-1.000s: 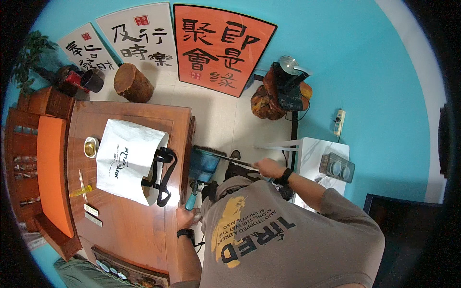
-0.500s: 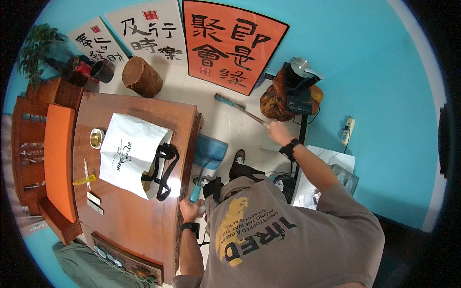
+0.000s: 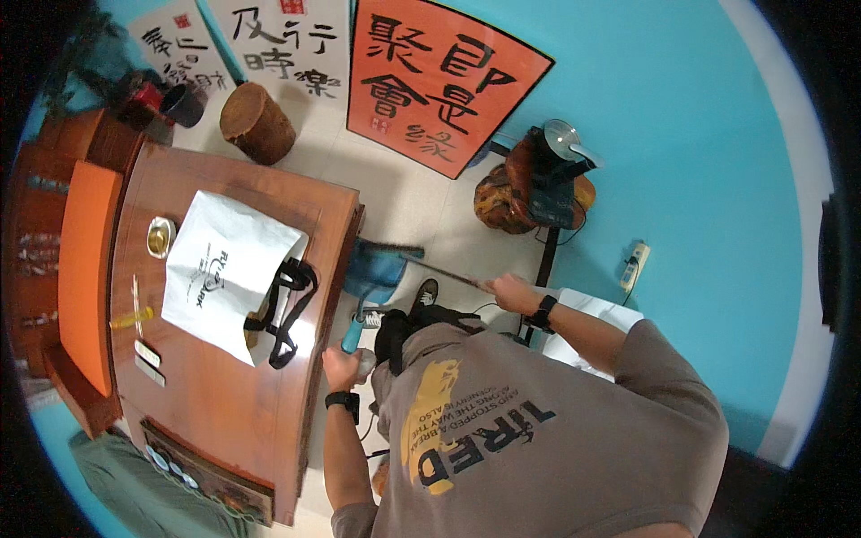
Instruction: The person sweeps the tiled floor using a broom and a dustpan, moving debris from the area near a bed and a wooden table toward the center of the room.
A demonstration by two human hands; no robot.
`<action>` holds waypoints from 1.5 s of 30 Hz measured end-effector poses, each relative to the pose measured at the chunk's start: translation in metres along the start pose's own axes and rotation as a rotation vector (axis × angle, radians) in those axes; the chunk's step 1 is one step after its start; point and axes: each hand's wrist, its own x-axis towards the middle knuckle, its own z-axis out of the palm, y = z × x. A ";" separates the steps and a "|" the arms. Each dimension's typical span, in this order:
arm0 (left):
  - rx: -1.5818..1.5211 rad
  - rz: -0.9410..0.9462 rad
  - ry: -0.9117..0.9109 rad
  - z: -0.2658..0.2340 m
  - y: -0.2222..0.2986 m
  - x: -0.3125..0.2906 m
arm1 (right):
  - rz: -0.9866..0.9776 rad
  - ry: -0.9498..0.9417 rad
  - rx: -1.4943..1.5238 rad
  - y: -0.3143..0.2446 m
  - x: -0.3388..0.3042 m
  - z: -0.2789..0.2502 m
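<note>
My left hand [image 3: 341,368] grips the turquoise handle of a blue dustpan [image 3: 374,280], whose pan rests low beside the table's right edge. My right hand [image 3: 514,293] is closed around the thin handle of a hand broom [image 3: 448,273]. The broom's dark bristled head lies over the far edge of the dustpan, above the pale floor tiles. Something whitish shows next to my left hand, too unclear to name. My shoes [image 3: 427,293] stand just right of the dustpan.
At left, a wooden table [image 3: 206,403] bears a white bag [image 3: 229,269] with black straps. A log stool [image 3: 258,124] stands beyond it. Framed calligraphy [image 3: 439,81] leans at the far wall. A carved wooden stump [image 3: 502,193] carries an appliance at right.
My right hand has come nearer, bringing the broom head left and down from the open floor to the dustpan. My left hand still holds the dustpan. The whole view has shifted a little.
</note>
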 end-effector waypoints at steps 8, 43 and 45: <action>-0.173 0.066 -0.033 -0.023 0.016 0.014 | 0.144 0.085 0.103 0.019 0.013 -0.030; 0.184 -0.437 0.158 0.017 0.118 -0.005 | -0.366 -0.136 -0.239 0.036 0.413 -0.251; 0.118 -0.446 0.150 0.017 0.104 -0.001 | -0.241 -0.265 -0.246 0.075 0.398 -0.233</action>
